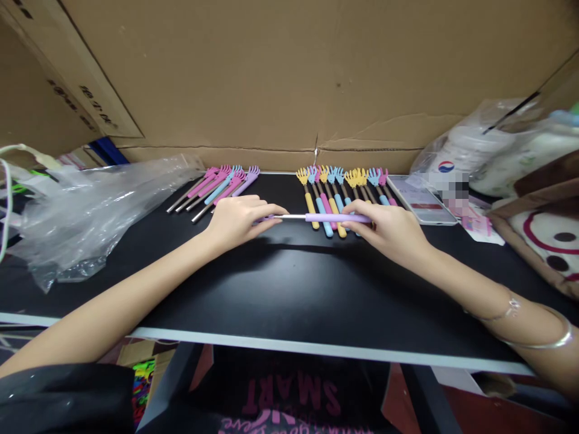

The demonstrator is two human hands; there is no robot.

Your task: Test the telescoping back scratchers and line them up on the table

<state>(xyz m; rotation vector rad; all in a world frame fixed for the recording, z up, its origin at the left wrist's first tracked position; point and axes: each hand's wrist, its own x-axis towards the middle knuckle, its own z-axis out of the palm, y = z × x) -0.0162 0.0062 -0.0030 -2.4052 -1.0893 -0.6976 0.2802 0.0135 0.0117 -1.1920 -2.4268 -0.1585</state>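
Observation:
A purple back scratcher is held level above the black table, its metal rod showing between my hands. My left hand pinches its claw end, which the fingers mostly cover. Around the purple handle, my right hand closes with thumb and fingers. Behind my left hand lie several pink, blue and purple scratcher heads on bare metal rods without handles. Behind my right hand several back scratchers with yellow, blue and pink handles lie side by side, claws toward the cardboard.
Crumpled clear plastic bags lie at the left. On the right are a phone, a bagged white container and a brown bag. A cardboard wall stands behind the table. Below it, a box holds colourful pieces.

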